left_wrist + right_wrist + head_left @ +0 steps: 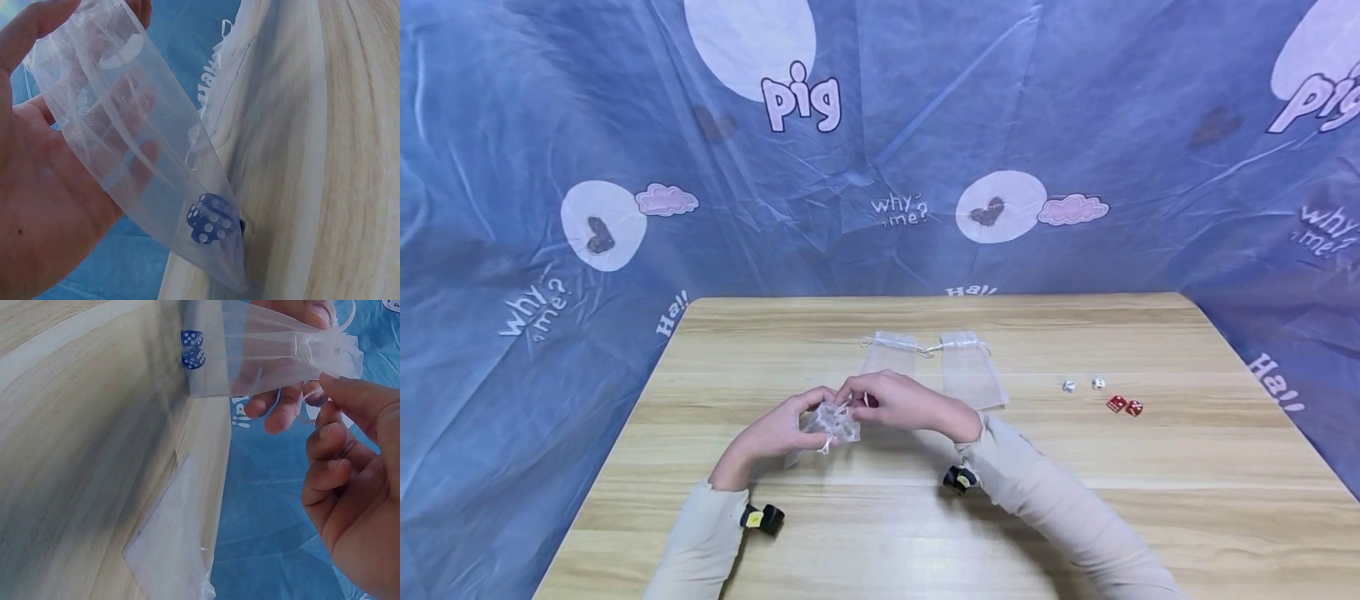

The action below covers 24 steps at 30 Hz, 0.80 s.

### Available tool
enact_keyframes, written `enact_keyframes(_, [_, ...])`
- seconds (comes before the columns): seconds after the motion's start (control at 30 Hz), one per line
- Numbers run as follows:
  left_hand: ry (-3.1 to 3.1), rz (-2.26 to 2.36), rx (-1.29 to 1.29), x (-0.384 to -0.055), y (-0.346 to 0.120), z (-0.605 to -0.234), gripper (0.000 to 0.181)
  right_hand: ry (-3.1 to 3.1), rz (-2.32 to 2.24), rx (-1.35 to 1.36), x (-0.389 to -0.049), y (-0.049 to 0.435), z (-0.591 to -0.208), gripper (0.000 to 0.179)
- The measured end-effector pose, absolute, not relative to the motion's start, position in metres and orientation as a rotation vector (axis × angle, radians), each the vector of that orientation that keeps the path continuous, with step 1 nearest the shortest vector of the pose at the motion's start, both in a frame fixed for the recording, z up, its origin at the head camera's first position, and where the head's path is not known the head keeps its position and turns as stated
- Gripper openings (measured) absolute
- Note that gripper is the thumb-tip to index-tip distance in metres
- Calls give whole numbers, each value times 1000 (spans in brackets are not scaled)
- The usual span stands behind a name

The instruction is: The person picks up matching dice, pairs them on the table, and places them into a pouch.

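Observation:
A sheer white drawstring pouch [842, 427] hangs over the table's left-middle part, with blue dice [212, 219] with white dots lying in its bottom corner. My left hand [778, 429] grips the pouch near its gathered top between thumb and fingers; the other fingers spread behind the mesh. At the mouth, my right hand [895, 402] pinches the thin white drawstring [310, 394] between thumb and index finger. In the right wrist view the neck of the pouch [262, 353] is bunched up, and the dice [193, 350] show through the fabric near the tabletop.
Two flat sheer pouches lie behind my hands, one [891, 354] partly covered by the right hand, the other [973, 375] to its right. Further right on the wooden table [1000, 533] are two white dice [1098, 383] and two red dice [1117, 404]. Blue printed cloth [850, 233] hangs behind.

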<state>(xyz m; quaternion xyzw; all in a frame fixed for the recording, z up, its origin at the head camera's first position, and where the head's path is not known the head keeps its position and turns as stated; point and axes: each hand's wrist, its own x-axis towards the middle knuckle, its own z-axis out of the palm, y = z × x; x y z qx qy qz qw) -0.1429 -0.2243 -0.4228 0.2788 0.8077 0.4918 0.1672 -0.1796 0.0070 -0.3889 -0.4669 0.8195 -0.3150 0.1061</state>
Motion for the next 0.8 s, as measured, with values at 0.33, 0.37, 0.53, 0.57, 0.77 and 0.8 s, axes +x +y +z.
enact_keyframes(0.33, [2415, 1456, 767, -142, -223, -421, 34, 2438, -995, -1380, -178, 4, -394, 6])
enact_keyframes(0.37, [2439, 1471, 761, -141, -223, -420, 33, 2426, -1014, -1368, -177, 5, -394, 5])
enact_keyframes(0.53, [2494, 1584, 769, -141, -222, -418, 32, 2351, -1141, -1294, -176, 9, -390, 5])
enact_keyframes(0.57, [2503, 1605, 774, -141, -222, -418, 31, 2340, -1163, -1284, -176, 10, -390, 4])
enact_keyframes(0.77, [2520, 1706, 760, -140, -221, -417, 26, 2294, -1226, -1245, -173, 14, -387, 6])
enact_keyframes(0.8, [2517, 1717, 754, -140, -222, -416, 25, 2290, -1228, -1240, -172, 15, -387, 6])
